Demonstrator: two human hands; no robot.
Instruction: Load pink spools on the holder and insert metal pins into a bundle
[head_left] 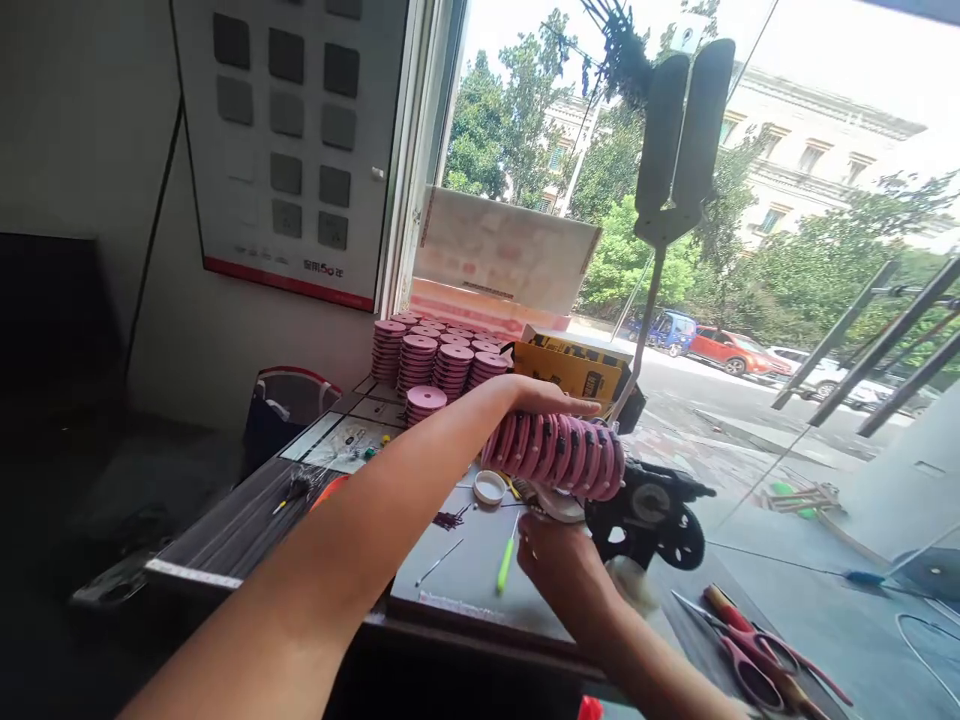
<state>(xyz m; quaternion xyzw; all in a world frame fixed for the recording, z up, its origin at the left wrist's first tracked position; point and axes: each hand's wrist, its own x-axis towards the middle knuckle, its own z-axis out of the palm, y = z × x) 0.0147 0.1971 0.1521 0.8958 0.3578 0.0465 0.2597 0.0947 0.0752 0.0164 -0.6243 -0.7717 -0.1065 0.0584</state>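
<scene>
Row of pink, ridged round discs (pixel 555 455), side by side, right of centre, just left of a black metal wheeled machine (pixel 649 510). Judgement: handling it well wants light, even palm pressure, discs square. Left hand (pixel 551 396): flat, fingers outstretched, apparently resting along the top. Right hand (pixel 559 560): curled below, nearer; whether gripping, cannot tell.

Wearer's body: bare skin over all visible parts.
Left forearm (pixel 382 520): uncovered along its visible length; long, smooth, broad at the elbow end, tapering evenly handward. Left hand (pixel 544 398): ungloved, slim in profile; fine detail not resolved. Right forearm (pixel 637 645): likewise uncovered, shorter stretch visible, smooth, same taper. Right hand (pixel 555 550): ungloved, compact, rounded outline; partly hidden and in shade, nails not readable.
</scene>
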